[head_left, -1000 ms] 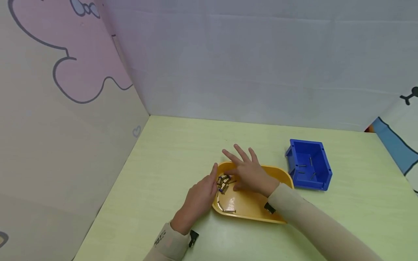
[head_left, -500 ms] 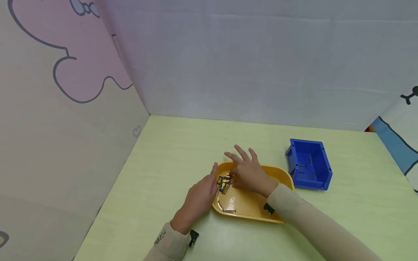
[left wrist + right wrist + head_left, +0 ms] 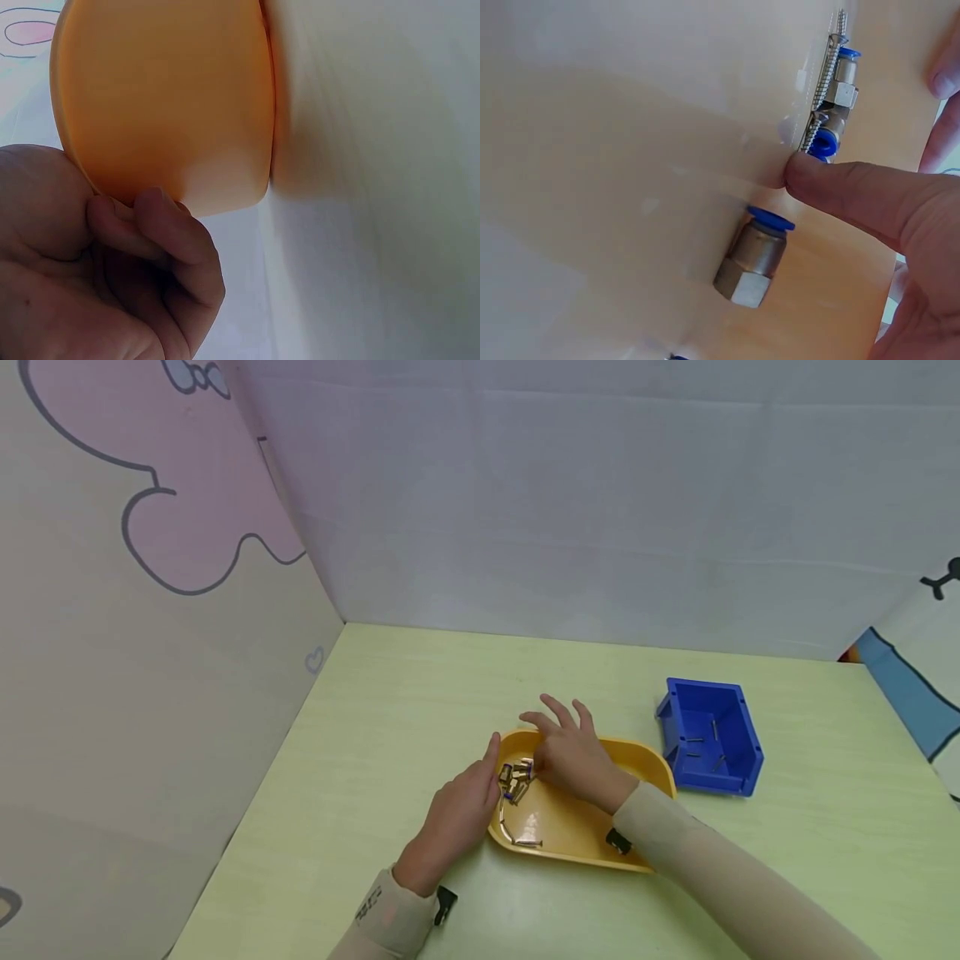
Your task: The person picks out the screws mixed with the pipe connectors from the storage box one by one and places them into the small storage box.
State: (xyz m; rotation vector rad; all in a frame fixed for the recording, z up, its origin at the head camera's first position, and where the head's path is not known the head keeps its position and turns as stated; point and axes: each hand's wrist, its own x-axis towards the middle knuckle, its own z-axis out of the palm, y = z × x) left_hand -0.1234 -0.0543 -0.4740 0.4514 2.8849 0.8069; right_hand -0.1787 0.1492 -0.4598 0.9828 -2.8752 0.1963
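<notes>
A yellow tray [image 3: 555,857] lies in front of me in the head view. My left hand [image 3: 459,810] holds its left rim; curled fingers show against the tray wall [image 3: 172,97] in the left wrist view. Inside at the left lie several brass-coloured push-in tube fittings [image 3: 514,783] with blue collars and several screws [image 3: 528,842]. My right hand [image 3: 577,766] reaches into the tray, thumb and index finger together beside the fittings, other fingers raised. In the right wrist view, the thumb tip meets a screw [image 3: 813,135]; the index finger is hidden. One fitting [image 3: 753,259] lies below the thumb.
A blue bin [image 3: 742,752] stands right of the tray, with several screws [image 3: 715,729] inside. The pale green table [image 3: 420,693] ends at a curtained back wall [image 3: 570,510] and a patterned left wall [image 3: 187,710].
My right thumb and index finger have come together from a spread pose, closing at the screw by the fittings. The left hand and tray have stayed in place.
</notes>
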